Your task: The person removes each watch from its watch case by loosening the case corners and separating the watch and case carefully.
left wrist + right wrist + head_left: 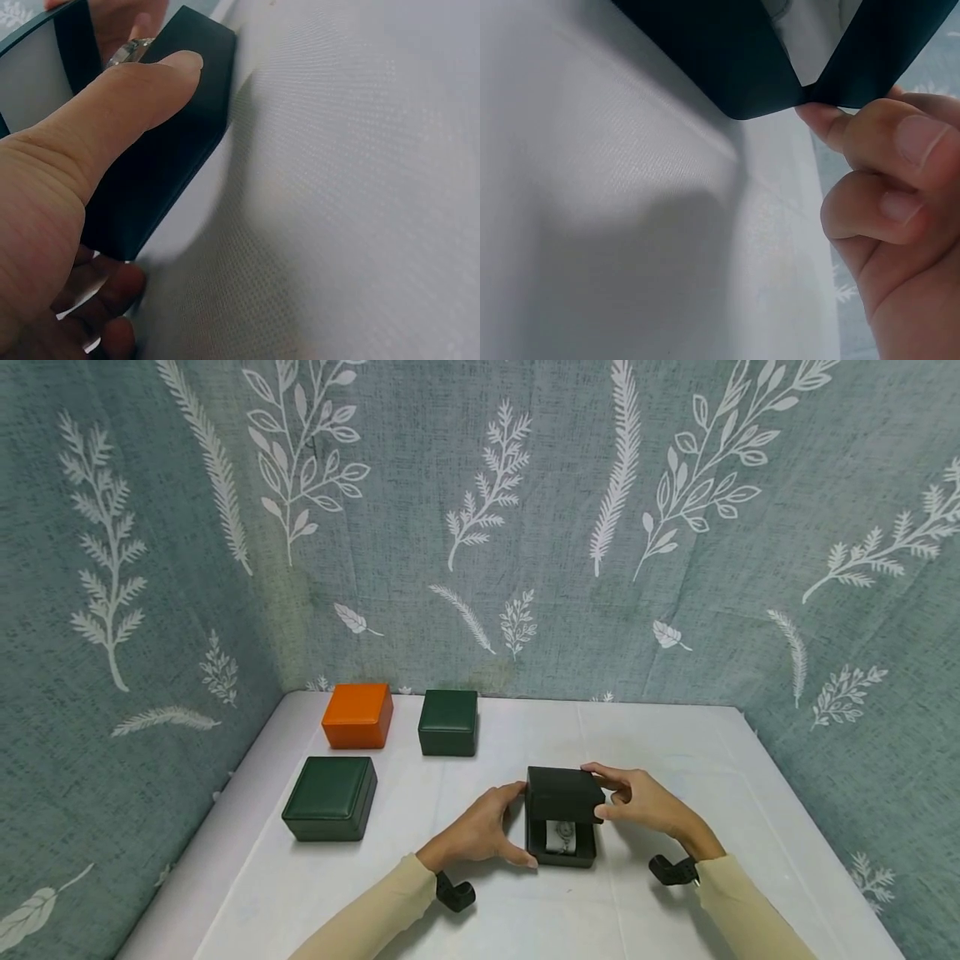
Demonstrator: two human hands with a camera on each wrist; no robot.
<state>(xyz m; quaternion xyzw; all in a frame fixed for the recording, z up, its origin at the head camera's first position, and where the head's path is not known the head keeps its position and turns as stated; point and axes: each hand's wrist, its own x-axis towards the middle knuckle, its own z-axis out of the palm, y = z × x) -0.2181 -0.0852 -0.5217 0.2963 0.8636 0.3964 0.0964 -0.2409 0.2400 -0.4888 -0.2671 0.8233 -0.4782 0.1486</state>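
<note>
A dark watch box (562,858) sits on the table with its lid (564,789) partly raised. Inside it a silver watch (564,833) lies round a white cushion. My left hand (483,828) grips the base at its left side, the thumb at the front and fingers farther back; in the left wrist view the thumb (142,94) presses on the dark wall. On the other side my right hand (641,802) holds the lid's right edge. The right wrist view shows the bent fingers (885,142) by the hinge, with the fingertips on the lid partly hidden.
An orange box (357,717) and a dark green box (448,723) stand closed at the back of the white table (510,902). Another closed green box (330,798) is at the left. Leaf-patterned cloth (555,610) hangs around the table.
</note>
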